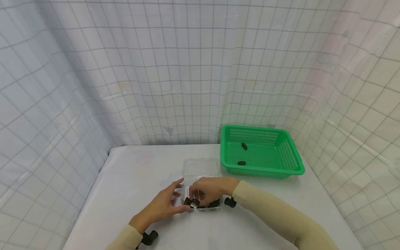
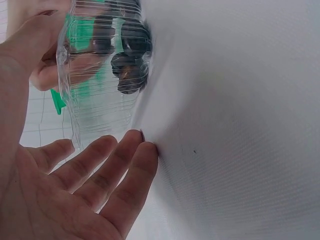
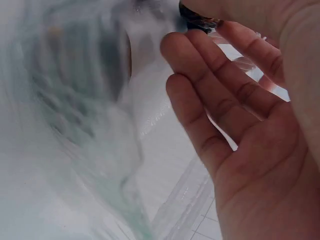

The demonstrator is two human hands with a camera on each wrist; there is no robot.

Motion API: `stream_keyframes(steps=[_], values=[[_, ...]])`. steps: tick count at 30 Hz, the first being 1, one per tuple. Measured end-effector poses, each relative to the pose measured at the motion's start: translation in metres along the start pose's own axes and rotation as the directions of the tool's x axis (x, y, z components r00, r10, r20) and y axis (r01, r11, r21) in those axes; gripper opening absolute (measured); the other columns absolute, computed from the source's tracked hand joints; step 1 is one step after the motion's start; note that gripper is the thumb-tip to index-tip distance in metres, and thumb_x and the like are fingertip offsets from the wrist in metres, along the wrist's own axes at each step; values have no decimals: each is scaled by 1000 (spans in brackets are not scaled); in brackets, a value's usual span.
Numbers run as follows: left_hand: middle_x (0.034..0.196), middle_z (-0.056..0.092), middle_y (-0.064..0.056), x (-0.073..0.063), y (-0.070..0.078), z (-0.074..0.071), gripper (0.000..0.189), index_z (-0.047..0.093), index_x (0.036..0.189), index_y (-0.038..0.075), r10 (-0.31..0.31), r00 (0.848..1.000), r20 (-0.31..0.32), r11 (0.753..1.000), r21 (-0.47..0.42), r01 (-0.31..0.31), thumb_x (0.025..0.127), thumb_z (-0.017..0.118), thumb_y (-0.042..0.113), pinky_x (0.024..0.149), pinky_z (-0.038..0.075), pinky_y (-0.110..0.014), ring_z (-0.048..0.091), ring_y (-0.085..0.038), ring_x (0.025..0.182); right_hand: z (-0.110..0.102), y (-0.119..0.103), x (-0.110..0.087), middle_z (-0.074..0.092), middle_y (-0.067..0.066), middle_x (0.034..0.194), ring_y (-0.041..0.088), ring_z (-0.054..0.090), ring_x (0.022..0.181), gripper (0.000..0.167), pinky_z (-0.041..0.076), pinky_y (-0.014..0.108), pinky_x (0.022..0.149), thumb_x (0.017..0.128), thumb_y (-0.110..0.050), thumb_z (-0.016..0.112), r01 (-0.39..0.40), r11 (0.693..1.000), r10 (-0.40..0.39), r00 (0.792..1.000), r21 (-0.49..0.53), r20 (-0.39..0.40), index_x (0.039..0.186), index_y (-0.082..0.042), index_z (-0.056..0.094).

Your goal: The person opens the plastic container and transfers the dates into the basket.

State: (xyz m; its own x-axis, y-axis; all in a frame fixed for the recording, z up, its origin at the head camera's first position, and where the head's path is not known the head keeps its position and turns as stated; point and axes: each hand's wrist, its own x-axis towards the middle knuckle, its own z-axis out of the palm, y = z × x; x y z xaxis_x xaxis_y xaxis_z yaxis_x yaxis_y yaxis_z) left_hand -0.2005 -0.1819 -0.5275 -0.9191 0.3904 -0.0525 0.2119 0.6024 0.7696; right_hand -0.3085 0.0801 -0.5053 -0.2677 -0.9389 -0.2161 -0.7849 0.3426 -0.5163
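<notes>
A clear plastic hinged box (image 1: pixel 184 194) stands on the table with its lid (image 1: pixel 201 167) laid back; several small, dark brown, glossy oval pieces (image 2: pixel 129 72) lie inside. My left hand (image 1: pixel 162 205) is at the box's left side, thumb at the near rim and fingers spread, nearly straight, beside the wall. My right hand (image 1: pixel 210 189) reaches down into the box from the right. In the right wrist view a dark oval piece (image 3: pixel 196 21) sits between its thumb and forefinger, the other fingers (image 3: pixel 192 107) stretched out loosely.
At the back right stands a green perforated basket (image 1: pixel 262 171), with two dark oval pieces (image 1: pixel 241 163) on its floor. White gridded curtains (image 1: pixel 200 76) enclose the white table (image 1: pixel 131 173) at the back and both sides.
</notes>
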Motion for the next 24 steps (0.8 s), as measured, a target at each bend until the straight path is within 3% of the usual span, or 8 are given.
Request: stream_keyframes(steps=[5, 9, 24], values=[[173, 58, -24, -1, -2, 1, 111, 31, 184, 8, -12, 1000, -7, 1000, 8, 12, 101, 94, 48, 113, 67, -59, 74, -40, 142, -1, -4, -7, 78, -6, 124, -5, 74, 98, 30, 62, 12, 93, 104, -3, 85, -12, 998, 16, 998, 58, -61, 129, -15, 74], [173, 58, -23, 2, -3, 0, 112, 32, 183, 9, -17, 1000, -16, 1000, 14, 17, 100, 95, 48, 114, 66, -59, 73, -40, 143, -10, -5, -15, 78, -3, 125, -6, 74, 101, 31, 63, 14, 99, 105, -1, 83, -5, 997, 13, 994, 74, -105, 131, -13, 72], [172, 60, -21, 1, -6, 5, 112, 34, 183, 9, -34, 998, -43, 999, 9, 34, 98, 97, 46, 116, 65, -61, 73, -40, 144, -41, 1, -48, 78, 2, 126, -2, 77, 104, 31, 66, 21, 101, 106, -4, 82, 17, 997, 2, 968, 74, -251, 134, -14, 69]])
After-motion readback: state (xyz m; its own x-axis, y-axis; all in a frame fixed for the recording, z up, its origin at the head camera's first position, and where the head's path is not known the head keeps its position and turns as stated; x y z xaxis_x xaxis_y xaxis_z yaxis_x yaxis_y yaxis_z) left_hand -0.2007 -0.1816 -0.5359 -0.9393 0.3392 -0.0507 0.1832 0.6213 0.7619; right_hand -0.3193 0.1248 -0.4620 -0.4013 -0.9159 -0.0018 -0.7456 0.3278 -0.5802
